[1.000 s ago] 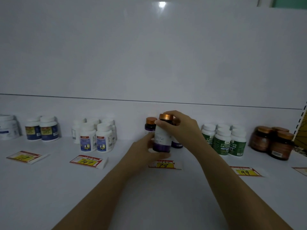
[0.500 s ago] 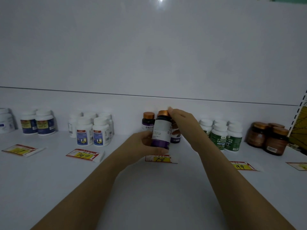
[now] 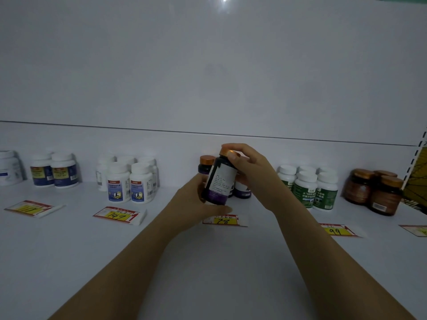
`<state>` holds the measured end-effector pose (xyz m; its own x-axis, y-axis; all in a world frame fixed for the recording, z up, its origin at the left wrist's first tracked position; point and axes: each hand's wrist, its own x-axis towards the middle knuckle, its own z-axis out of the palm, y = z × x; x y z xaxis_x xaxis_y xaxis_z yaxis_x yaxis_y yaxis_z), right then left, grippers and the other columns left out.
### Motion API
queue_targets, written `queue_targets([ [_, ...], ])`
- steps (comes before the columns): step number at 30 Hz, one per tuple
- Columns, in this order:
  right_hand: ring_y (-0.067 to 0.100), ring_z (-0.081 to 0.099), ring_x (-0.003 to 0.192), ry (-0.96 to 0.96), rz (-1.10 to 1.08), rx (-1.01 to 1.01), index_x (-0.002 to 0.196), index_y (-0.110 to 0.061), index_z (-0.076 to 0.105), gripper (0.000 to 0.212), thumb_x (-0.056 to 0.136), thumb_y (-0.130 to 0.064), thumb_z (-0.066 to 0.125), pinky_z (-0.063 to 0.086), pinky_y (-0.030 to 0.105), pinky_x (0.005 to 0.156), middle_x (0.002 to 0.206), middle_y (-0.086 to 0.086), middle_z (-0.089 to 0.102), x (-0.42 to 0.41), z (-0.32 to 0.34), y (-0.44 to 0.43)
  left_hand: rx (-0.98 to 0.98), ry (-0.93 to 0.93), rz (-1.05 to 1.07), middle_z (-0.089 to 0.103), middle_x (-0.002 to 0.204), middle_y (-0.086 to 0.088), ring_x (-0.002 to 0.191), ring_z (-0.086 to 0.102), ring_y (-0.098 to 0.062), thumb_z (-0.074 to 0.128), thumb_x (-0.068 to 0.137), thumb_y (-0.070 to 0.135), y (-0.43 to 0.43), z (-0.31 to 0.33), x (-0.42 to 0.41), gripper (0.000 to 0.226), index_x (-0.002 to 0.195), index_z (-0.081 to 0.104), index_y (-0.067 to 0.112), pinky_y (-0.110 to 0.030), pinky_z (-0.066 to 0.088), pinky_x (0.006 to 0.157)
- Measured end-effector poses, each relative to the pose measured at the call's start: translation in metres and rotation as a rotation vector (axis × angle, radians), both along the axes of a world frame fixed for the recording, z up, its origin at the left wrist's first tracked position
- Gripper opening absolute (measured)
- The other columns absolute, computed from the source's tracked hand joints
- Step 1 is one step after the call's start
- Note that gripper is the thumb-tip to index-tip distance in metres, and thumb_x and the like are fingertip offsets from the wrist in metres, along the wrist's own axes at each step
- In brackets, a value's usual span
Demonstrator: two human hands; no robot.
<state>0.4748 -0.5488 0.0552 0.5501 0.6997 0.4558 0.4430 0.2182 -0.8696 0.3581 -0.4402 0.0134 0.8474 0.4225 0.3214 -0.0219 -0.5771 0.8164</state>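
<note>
White shelf (image 3: 208, 273): stocked along its back edge. White bottles with blue labels (image 3: 129, 181) stand left of centre, green-labelled bottles (image 3: 309, 188) right of centre, brown jars (image 3: 374, 190) far right. My left hand (image 3: 196, 204) wraps the lower body of the dark bottle (image 3: 219, 179); my right hand (image 3: 251, 167) curls over its orange cap (image 3: 227, 152). I hold the bottle clear of the shelf, tilted top-right, above the price tag marked 78 (image 3: 225, 220).
</note>
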Motion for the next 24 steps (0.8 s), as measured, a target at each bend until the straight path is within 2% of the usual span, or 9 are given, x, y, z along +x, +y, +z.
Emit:
queue_targets([
  [3,0.009,0.063,0.095,-0.046,-0.044,-0.022,0.117,-0.02,0.058,0.022,0.098,-0.023,0.049,0.055,0.026,0.081,0.101,-0.006,0.066,0.0,-0.001,0.001,-0.072,0.022,-0.081,0.063,0.112,0.006,0.101,0.061,-0.009,0.077,0.074,0.022,-0.002,0.002,-0.001,0.047,0.109,0.047,0.032,-0.021,0.051,0.087],
  [5,0.012,0.063,0.099,-0.027,-0.038,-0.035,0.121,-0.019,0.057,0.025,0.097,-0.024,0.05,0.055,0.029,0.084,0.106,-0.003,0.067,0.001,-0.002,0.002,-0.087,0.006,-0.079,0.063,0.108,0.007,0.098,0.061,-0.008,0.075,0.076,0.018,-0.002,0.002,-0.002,0.044,0.108,0.048,0.032,-0.018,0.05,0.083],
  [8,0.015,0.062,0.107,0.009,0.006,-0.056,0.127,-0.02,0.054,0.031,0.097,-0.025,0.052,0.053,0.033,0.09,0.114,-0.001,0.067,0.001,-0.002,0.004,-0.065,-0.009,-0.029,0.064,0.115,0.003,0.103,0.062,-0.013,0.077,0.074,0.019,0.002,0.0,-0.001,0.048,0.111,0.05,0.029,-0.027,0.051,0.092],
  [10,0.011,0.062,0.107,0.027,0.039,-0.067,0.127,-0.02,0.054,0.032,0.096,-0.025,0.053,0.053,0.029,0.089,0.113,-0.006,0.067,0.001,-0.001,0.003,-0.047,-0.003,-0.001,0.064,0.118,0.001,0.106,0.062,-0.015,0.079,0.073,0.022,0.005,-0.001,0.0,0.053,0.118,0.051,0.024,-0.033,0.05,0.096],
  [14,0.012,0.061,0.102,-0.149,-0.047,-0.176,0.117,-0.025,0.055,0.027,0.091,-0.032,0.059,0.055,0.024,0.079,0.115,-0.003,0.064,0.006,0.002,0.001,0.002,0.022,0.021,0.063,0.12,0.002,0.107,0.061,-0.014,0.079,0.072,0.024,0.009,-0.006,0.002,0.059,0.124,0.051,0.022,-0.032,0.05,0.095],
  [17,0.02,0.061,0.105,-0.23,-0.112,-0.273,0.112,-0.027,0.057,0.027,0.088,-0.035,0.063,0.055,0.04,0.089,0.116,0.001,0.063,0.01,0.004,-0.001,0.074,0.075,0.037,0.062,0.121,0.004,0.105,0.06,-0.01,0.079,0.073,0.029,0.011,-0.011,0.001,0.059,0.124,0.05,0.024,-0.025,0.049,0.092],
  [19,0.022,0.06,0.108,-0.283,-0.141,-0.351,0.12,-0.024,0.057,0.034,0.088,-0.035,0.062,0.053,0.043,0.092,0.119,0.002,0.062,0.008,0.009,-0.002,0.119,0.112,0.041,0.059,0.122,0.009,0.103,0.056,-0.006,0.077,0.074,0.033,0.01,-0.012,0.0,0.063,0.129,0.047,0.026,-0.015,0.046,0.084],
  [21,0.019,0.056,0.111,-0.393,-0.182,-0.446,0.129,-0.022,0.054,0.041,0.09,-0.035,0.06,0.049,0.038,0.096,0.125,0.002,0.059,0.005,0.018,-0.003,0.203,0.168,0.072,0.055,0.128,0.008,0.108,0.053,-0.006,0.075,0.075,0.04,0.007,-0.01,0.0,0.073,0.137,0.039,0.027,-0.014,0.043,0.086],
  [24,0.012,0.05,0.1,-0.594,-0.269,-0.567,0.126,-0.021,0.056,0.04,0.09,-0.038,0.058,0.042,0.026,0.083,0.123,-0.001,0.059,0.001,0.039,-0.005,0.524,0.357,0.174,0.046,0.139,0.001,0.122,0.047,-0.015,0.066,0.079,0.052,-0.001,-0.003,0.002,0.077,0.142,0.033,0.023,-0.029,0.041,0.097],
])
